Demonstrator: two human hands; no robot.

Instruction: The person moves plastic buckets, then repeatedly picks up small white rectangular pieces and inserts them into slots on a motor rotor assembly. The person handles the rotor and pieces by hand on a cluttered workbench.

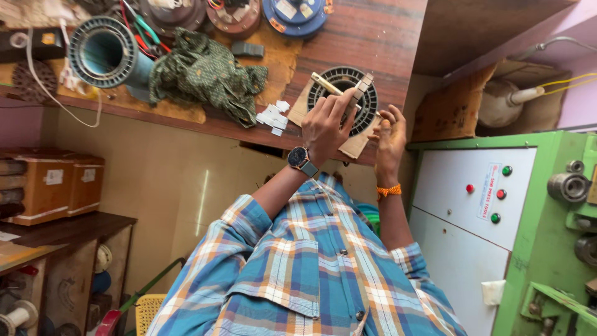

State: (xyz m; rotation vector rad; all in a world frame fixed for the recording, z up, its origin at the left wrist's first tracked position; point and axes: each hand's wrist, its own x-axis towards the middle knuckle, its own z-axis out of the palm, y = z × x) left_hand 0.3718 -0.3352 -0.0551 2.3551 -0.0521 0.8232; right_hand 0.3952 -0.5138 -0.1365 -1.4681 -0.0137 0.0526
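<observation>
Holding: the left hand [323, 127], a watch on its wrist, is clenched around a flat pale stick [323, 83]; the stick slants out past the fingers and over the slotted ring
Second strip: a grey-brown strip [363, 83] rises at the left fingertips; whether it is joined to the stick I cannot tell
Right hand: the right hand [390, 138], an orange thread on its wrist, hovers just beside the ring's edge with fingers half curled; whether it grips anything I cannot tell
Ring: the dark slotted ring [369, 106] lies flat on a cardboard sheet [356, 144] at the front edge of the wooden bench [373, 37], partly hidden by both hands
Progress: judging by what shows, little is done; the visible slots look dark with no wire in them; the white paper slips [273, 117] lie loose just left of the cardboard, none seen in the ring
Nearby: a crumpled green cloth [205, 71] and a second slotted ring on a teal cylinder [102, 53] sit further left
Right side: a green machine [547, 236] with a white button panel [460, 199] stands below the bench
</observation>
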